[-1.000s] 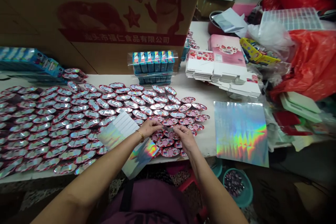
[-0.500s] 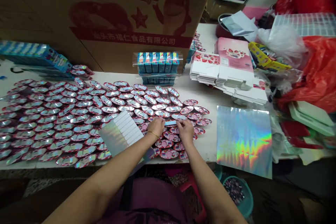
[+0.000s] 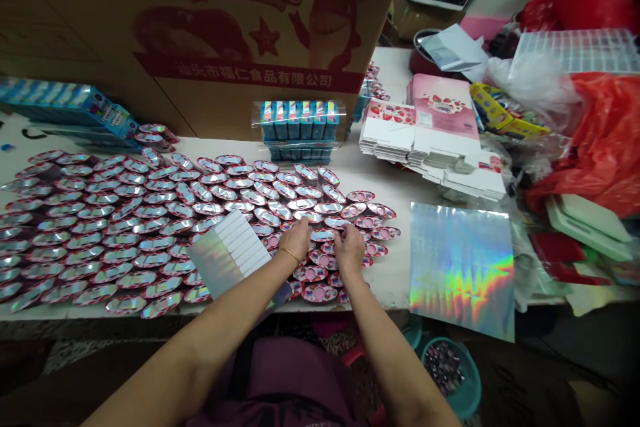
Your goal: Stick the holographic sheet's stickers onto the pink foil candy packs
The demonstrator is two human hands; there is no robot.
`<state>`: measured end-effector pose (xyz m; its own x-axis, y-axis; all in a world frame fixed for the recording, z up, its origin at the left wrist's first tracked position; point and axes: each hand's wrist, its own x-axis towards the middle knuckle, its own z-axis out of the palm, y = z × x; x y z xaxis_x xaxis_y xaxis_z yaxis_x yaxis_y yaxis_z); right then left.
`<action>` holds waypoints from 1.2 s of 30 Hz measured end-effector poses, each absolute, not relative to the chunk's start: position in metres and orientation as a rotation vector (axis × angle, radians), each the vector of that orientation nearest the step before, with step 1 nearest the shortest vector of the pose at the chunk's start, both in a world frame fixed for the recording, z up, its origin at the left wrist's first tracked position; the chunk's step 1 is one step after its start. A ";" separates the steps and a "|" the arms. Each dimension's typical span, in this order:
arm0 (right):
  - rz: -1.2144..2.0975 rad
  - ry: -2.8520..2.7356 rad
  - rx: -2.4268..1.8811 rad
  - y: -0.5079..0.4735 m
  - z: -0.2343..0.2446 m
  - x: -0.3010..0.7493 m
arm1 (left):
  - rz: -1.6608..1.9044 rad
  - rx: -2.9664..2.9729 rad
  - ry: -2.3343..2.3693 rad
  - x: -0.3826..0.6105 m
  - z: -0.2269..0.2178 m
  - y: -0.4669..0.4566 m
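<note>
Many small oval containers with red printed rims stand in close rows over the table. Most have shiny silver stickers on top, while those near my hands still show pink centres, such as one pink-topped container. My left hand, with a gold bangle at the wrist, is closed at the left end of a silver-topped container. At its right end, my right hand has its fingers curled together. Whatever the fingertips pinch is hidden. A sticker sheet with white strips lies under my left forearm.
A large printed carton stands behind the rows. Before it sits a wrapped pack of blue boxes. Rightward are flattened pink cartons, a holographic sheet overhanging the table edge, and red plastic bags. Below is a teal basin.
The light strip stretched between my fingertips now appears flat on the container's top. My hands have moved slightly, the left fingertips reaching a little farther forward. The view has shifted slightly.
</note>
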<state>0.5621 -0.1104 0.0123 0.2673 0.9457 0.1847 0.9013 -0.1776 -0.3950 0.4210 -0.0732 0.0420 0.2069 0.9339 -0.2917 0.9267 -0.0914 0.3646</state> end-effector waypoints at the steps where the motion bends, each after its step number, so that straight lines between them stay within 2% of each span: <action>1: 0.128 -1.764 -2.070 -0.113 0.015 0.560 | 0.114 2.034 1.700 0.413 0.046 -0.073; 5: 0.137 -2.256 -1.834 -0.121 0.022 0.548 | 0.385 2.188 1.593 0.352 0.071 -0.065; 7: 0.163 -2.370 -1.825 -0.123 0.022 0.543 | 0.241 2.288 1.568 0.316 0.082 -0.057; 11: 0.216 -2.292 -1.876 -0.125 0.022 0.536 | -0.216 2.469 1.234 0.270 0.090 -0.045; 14: 0.341 -2.146 -1.735 -0.126 0.033 0.514 | -0.302 2.493 1.125 0.263 0.086 -0.043; 18: 0.465 -2.169 -1.507 -0.129 0.046 0.463 | -0.282 2.393 1.215 0.258 0.083 -0.044; 23: 0.266 -2.251 -1.623 -0.133 0.034 0.432 | -0.274 2.267 1.340 0.233 0.086 -0.044; 28: 0.117 -2.447 -1.432 -0.135 0.018 0.436 | -0.278 2.112 1.470 0.217 0.087 -0.050; 33: 0.175 -2.448 -1.315 -0.136 0.012 0.431 | -0.274 2.027 1.497 0.211 0.080 -0.055; 36: 0.342 -2.341 -1.270 -0.137 0.023 0.425 | -0.257 2.133 1.555 0.202 0.073 -0.053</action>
